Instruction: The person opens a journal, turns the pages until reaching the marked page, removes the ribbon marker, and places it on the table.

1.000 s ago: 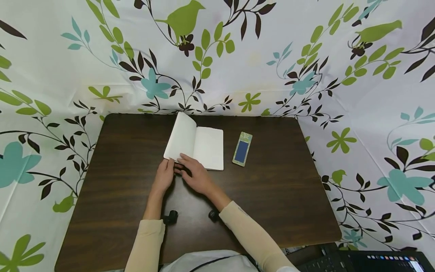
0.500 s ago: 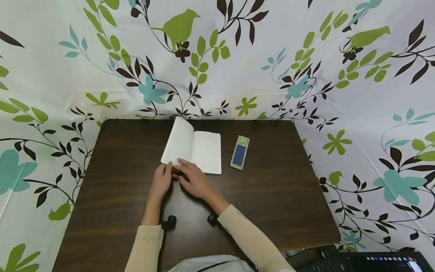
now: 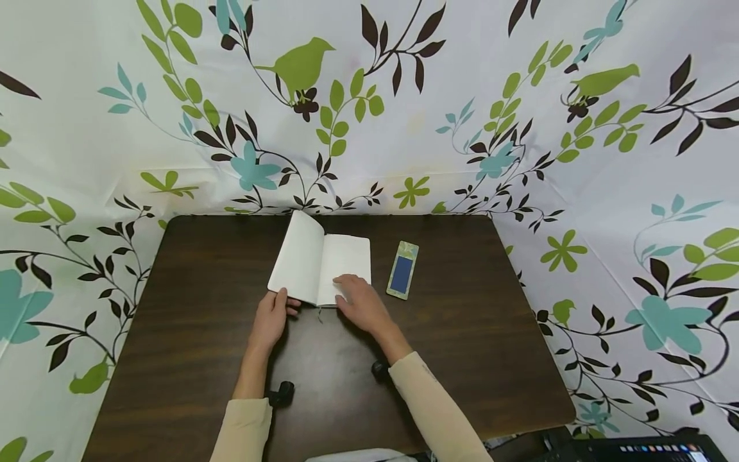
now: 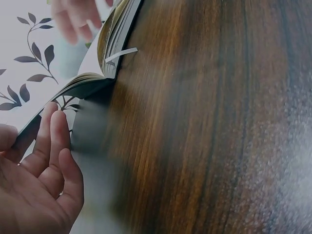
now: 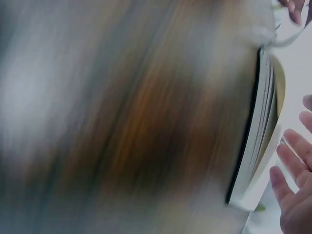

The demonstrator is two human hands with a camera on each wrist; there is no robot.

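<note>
An open notebook (image 3: pixel 297 260) with blank white pages lies on the table, its left side raised at a tilt. My left hand (image 3: pixel 270 321) pinches the lower left corner of that raised side; in the left wrist view the thumb of this hand (image 4: pixel 36 195) lies on top and fingers reach beneath the dark cover. Over the lower right page is my right hand (image 3: pixel 365 307), fingers loosely extended. In the right wrist view that hand (image 5: pixel 297 175) appears beside the page edges, holding nothing; whether it touches the paper I cannot tell. A thin ribbon bookmark (image 4: pixel 122 54) sticks out at the spine.
A green-edged packet with a dark blue panel (image 3: pixel 402 271) lies right of the notebook on the brown wooden table (image 3: pixel 473 359). A leaf-and-bird patterned cloth (image 3: pixel 416 128) hangs behind the table. Part of a laptop (image 3: pixel 646 448) shows at lower right.
My right hand has moved right, from beside the left hand at the raised corner to over the right page. The left hand keeps its hold. The head view has tilted up slightly.
</note>
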